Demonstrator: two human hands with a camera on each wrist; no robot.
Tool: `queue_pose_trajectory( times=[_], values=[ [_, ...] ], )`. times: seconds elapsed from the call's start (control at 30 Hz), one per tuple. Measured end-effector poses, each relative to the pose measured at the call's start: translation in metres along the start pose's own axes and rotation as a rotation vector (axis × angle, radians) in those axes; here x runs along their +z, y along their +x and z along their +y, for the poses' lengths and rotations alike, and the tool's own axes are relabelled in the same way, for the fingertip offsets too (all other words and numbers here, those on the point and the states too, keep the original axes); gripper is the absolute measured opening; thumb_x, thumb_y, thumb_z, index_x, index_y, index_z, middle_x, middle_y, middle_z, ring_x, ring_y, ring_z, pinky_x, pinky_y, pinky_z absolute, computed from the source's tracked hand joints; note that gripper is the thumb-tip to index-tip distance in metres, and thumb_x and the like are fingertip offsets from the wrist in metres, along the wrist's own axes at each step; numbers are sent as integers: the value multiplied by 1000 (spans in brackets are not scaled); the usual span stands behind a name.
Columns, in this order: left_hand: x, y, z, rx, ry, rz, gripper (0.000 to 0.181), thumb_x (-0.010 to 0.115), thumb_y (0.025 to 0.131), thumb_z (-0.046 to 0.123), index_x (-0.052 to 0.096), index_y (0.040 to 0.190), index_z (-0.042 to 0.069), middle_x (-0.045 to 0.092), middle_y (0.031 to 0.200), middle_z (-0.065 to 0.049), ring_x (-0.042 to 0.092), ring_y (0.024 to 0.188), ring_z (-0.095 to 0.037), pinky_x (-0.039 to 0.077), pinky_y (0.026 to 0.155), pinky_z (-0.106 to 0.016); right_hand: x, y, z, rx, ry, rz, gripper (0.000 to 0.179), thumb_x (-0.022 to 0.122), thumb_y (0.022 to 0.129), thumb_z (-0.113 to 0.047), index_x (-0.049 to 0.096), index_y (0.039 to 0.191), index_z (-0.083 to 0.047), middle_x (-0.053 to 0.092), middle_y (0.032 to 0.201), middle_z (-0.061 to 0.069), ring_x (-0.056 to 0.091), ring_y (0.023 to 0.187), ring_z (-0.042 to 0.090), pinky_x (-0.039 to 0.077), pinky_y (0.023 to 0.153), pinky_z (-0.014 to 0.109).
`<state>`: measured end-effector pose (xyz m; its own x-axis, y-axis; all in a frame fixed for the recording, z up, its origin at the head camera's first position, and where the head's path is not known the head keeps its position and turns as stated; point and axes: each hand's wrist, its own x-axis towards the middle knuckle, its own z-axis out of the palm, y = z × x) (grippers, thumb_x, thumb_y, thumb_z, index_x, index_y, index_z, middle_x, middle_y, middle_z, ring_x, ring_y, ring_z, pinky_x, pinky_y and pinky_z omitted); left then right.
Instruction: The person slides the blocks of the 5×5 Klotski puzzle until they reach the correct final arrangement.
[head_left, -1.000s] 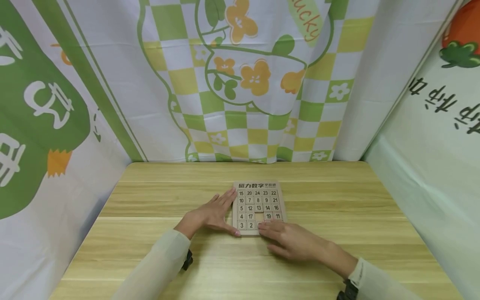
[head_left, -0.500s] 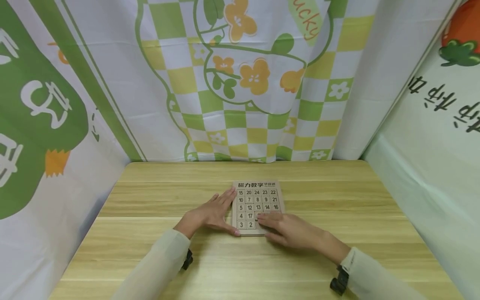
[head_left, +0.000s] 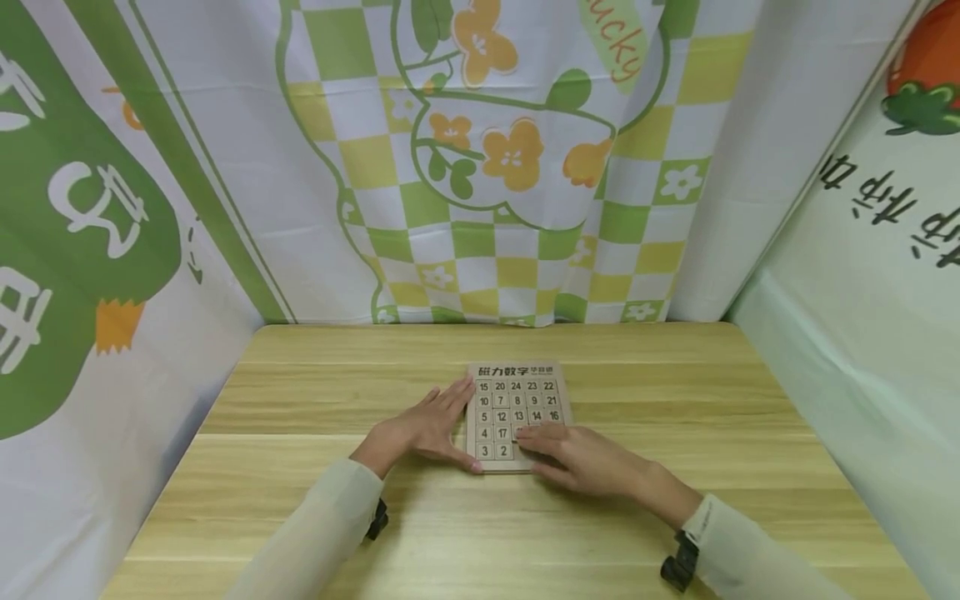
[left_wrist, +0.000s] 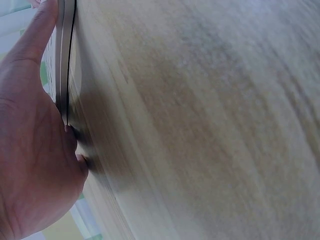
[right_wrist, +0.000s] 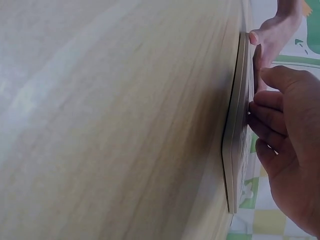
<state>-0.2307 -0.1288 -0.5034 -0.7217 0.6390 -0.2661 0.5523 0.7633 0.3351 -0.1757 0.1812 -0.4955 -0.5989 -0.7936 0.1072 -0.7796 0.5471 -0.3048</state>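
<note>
A wooden number slide puzzle (head_left: pixel 495 467) lies flat on the table, with rows of numbered square tiles. My left hand (head_left: pixel 422 431) rests along its left side, fingers stretched up that edge and thumb at the bottom left corner. With straight fingertips, my right hand (head_left: pixel 588 460) touches a tile (head_left: pixel 518 432) in the fourth row, beside 17, its number mostly covered. That hand hides the lower right tiles. In the left wrist view the thumb lies against the puzzle's edge (left_wrist: pixel 63 65). The right wrist view has my fingers over the puzzle's face, its side (right_wrist: pixel 234 132) showing.
The wood-grain table (head_left: pixel 337 354) extends around the puzzle. Behind it hangs a green and yellow checked curtain (head_left: pixel 517 275). Printed white cloths stand at the left and right. A dark device (head_left: pixel 678 562) is strapped to my right wrist, another (head_left: pixel 377 521) to my left.
My right hand has moved up a little, and the tile under its fingertips has slid from the bottom row into the gap above. My left hand stays in place.
</note>
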Motion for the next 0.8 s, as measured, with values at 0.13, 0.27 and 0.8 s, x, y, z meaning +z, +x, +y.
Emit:
queue_pose_trajectory(
  times=[0.13, 0.27, 0.8],
  values=[
    [1, 0, 0, -5, 5, -4, 138, 75, 81, 77, -2, 170, 5, -8, 178, -13, 1, 165, -29, 6, 133, -53, 0, 1, 0, 18, 31, -6, 44, 65, 106, -30, 66, 143, -6, 62, 150, 11, 58, 140, 33, 45, 119, 51],
    [0, 0, 0, -7, 8, -8, 138, 75, 81, 77, -2, 170, 5, -7, 178, -12, 1, 165, -29, 6, 134, -52, -1, 1, 0, 20, 50, -6, 44, 66, 106, -30, 66, 143, -6, 63, 149, 11, 58, 140, 33, 45, 119, 50],
    [-2, 0, 2, -10, -8, -7, 138, 76, 81, 77, -1, 170, 4, -6, 178, -14, 2, 165, -30, 7, 133, -53, -2, 2, -3, -19, 34, 24, 48, 67, 105, -30, 63, 145, -4, 62, 150, 14, 56, 141, 37, 41, 120, 57]
  ],
)
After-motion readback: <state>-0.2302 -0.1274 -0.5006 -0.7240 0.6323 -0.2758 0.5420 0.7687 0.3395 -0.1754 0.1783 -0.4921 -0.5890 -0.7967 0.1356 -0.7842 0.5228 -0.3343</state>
